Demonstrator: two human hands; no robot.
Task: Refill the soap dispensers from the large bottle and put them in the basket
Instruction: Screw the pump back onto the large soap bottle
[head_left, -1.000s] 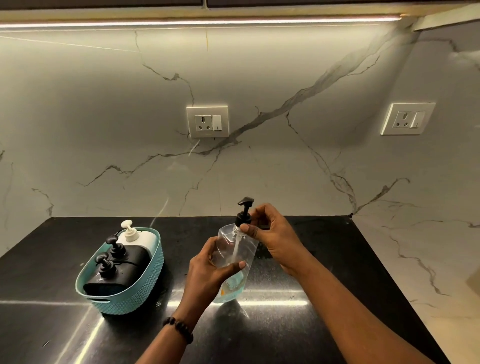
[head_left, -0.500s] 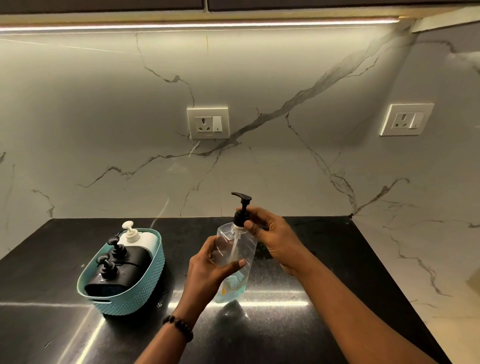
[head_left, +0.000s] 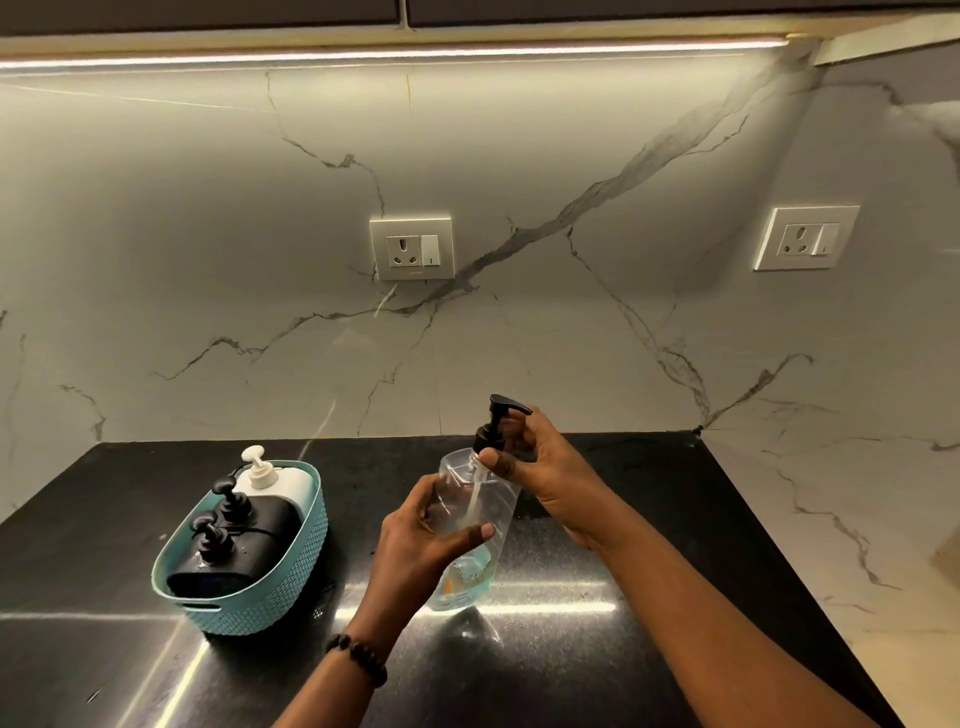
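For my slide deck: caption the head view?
Left hand steadies clear bottle; right hand grips its black pump.

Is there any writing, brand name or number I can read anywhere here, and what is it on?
No text reads in this view.
clear bottle: an orange mark low on it, too blurred to read.
wall sockets: no legible marking.
dispensers in the basket: no label shows.
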